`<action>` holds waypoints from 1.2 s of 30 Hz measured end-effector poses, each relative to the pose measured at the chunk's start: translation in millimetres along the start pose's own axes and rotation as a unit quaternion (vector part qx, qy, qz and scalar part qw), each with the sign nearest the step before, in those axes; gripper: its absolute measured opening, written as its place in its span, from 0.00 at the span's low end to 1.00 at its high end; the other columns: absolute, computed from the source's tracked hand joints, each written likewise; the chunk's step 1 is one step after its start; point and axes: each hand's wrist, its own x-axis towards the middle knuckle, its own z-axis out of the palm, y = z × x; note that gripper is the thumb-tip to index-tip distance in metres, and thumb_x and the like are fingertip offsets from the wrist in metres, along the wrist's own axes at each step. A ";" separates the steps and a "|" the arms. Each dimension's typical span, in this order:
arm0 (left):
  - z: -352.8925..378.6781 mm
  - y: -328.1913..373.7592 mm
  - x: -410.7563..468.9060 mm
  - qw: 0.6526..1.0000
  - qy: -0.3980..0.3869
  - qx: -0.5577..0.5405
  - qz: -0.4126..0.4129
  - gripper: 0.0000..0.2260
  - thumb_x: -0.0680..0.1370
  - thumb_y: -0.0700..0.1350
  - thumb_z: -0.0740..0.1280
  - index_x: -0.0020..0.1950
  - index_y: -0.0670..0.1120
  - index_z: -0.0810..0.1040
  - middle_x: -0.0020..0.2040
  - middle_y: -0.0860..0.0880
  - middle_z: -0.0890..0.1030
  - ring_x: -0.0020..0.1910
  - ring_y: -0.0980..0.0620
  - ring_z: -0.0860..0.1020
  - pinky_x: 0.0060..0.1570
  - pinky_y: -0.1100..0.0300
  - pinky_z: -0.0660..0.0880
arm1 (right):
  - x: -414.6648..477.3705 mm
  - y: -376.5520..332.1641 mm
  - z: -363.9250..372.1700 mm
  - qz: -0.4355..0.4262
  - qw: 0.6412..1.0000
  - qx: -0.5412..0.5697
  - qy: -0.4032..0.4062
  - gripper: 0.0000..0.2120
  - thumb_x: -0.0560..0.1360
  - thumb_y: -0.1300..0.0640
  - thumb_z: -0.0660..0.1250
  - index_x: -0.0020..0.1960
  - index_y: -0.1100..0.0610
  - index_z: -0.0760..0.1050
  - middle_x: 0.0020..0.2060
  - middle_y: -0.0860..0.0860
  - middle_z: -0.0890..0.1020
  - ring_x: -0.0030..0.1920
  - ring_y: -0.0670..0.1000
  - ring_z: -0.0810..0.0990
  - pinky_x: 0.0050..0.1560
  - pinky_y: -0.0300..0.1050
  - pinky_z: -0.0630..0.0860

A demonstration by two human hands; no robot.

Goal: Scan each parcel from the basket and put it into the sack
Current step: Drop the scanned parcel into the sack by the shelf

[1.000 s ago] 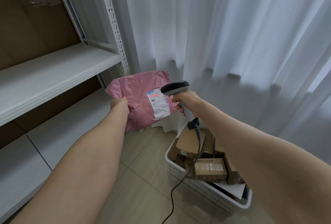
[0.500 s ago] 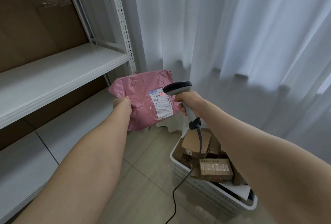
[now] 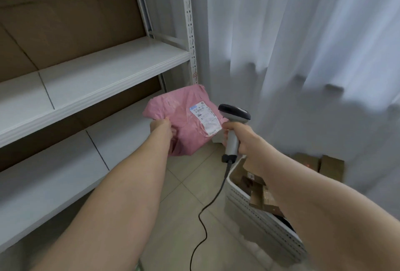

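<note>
- Scanning step, by the look of it: pinching the pink parcel (image 3: 186, 119) at its lower left edge with the left hand (image 3: 161, 129), lifted well clear of the basket and held in the air in front of the shelving, white label (image 3: 205, 118) turned toward the camera
- Gripping the scanner (image 3: 232, 132) by its handle in the right hand (image 3: 242, 138), fingers wrapped tight round the grey grip, dark head just beside the label's right edge, black cable (image 3: 207, 205) trailing down across the floor
- Can't make out any red scan line on the label, so no calling the read done or not
- Next up, probably: square the scanner head onto the barcode near the top of the label, keep the soft, crinkled bag flat enough to read, then carry it off to the sack — nowhere in view here, so likely a turn needed to find it
- Plenty left to do, judging by the white basket (image 3: 259, 216) low on the right, loaded with several cardboard parcels (image 3: 257, 197) and partly hidden behind the right forearm
- Underfoot: pale tiled floor (image 3: 179, 205), basket standing on it close to the curtain
- Around: white metal shelving (image 3: 104, 76) on the left with brown cardboard behind it, white curtain (image 3: 303, 54) filling the right side, two brown boxes (image 3: 320, 164) at its hem just beyond the basket
</note>
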 end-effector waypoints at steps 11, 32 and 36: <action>-104.3 -65.8 -47.0 0.994 -0.079 -0.018 -0.077 0.18 0.80 0.49 0.64 0.64 0.39 0.68 0.38 0.43 0.74 0.42 0.44 0.78 0.53 0.48 0.75 | -53.2 101.2 58.9 0.111 0.985 0.012 -0.134 0.03 0.74 0.60 0.70 0.47 0.56 0.77 0.41 0.54 0.80 0.40 0.54 0.79 0.45 0.51 0.78; -477.9 -272.1 76.3 0.965 0.132 -0.149 -0.173 0.29 0.59 0.52 0.80 0.53 0.40 0.77 0.41 0.43 0.82 0.34 0.46 0.79 0.33 0.56 0.77 | -116.2 307.6 323.0 0.119 0.948 -0.144 -0.256 0.13 0.70 0.70 0.65 0.49 0.59 0.83 0.49 0.57 0.81 0.47 0.56 0.77 0.51 0.52 0.74; -539.5 -297.5 85.8 0.965 0.105 -0.156 -0.185 0.09 0.73 0.41 0.72 0.50 0.40 0.76 0.38 0.44 0.79 0.34 0.47 0.77 0.32 0.57 0.76 | -114.2 381.6 387.1 0.135 0.931 -0.222 -0.258 0.10 0.70 0.69 0.66 0.48 0.60 0.81 0.47 0.58 0.81 0.43 0.55 0.79 0.45 0.47 0.76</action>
